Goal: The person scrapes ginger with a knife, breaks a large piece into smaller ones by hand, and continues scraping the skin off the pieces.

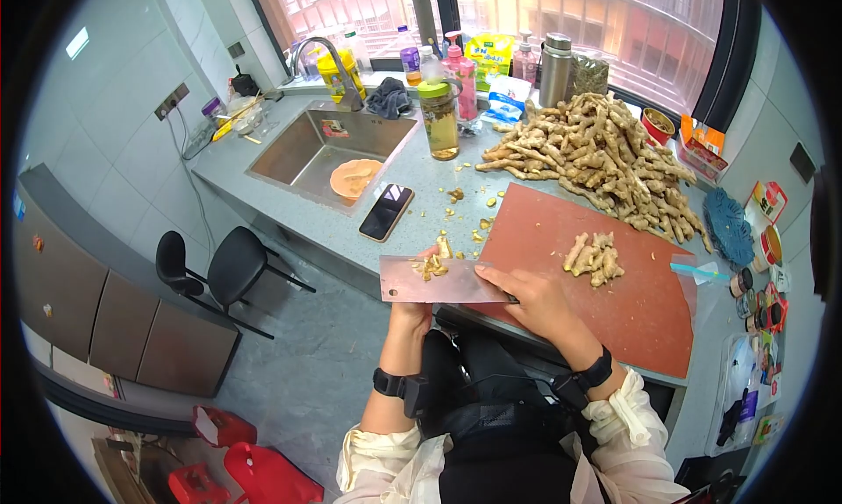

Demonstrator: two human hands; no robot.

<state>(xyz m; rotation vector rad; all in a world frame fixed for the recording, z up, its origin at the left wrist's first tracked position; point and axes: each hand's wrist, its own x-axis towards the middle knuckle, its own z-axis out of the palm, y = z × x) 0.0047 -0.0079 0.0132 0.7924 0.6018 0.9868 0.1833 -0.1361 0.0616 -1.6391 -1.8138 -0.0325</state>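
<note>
My right hand [533, 300] is closed round the handle of a wide cleaver [403, 280], with fingers laid along the blade. The blade is held flat at the counter's front edge, left of the red-brown cutting board [544, 232]. Chopped ginger bits [431, 265] lie on and along its upper edge. My left hand [414, 313] is under the blade, which hides its fingers. Several peeled-looking ginger pieces [594, 258] rest on the board. A big heap of ginger roots [596, 149] is piled behind it.
Ginger scraps [478, 235] are scattered on the counter beside a phone [387, 213]. A green-lidded bottle [440, 122] stands by the steel sink [294, 144], which holds an orange bowl [355, 178]. Small jars [744, 285] line the right side. A black chair [237, 263] stands at left.
</note>
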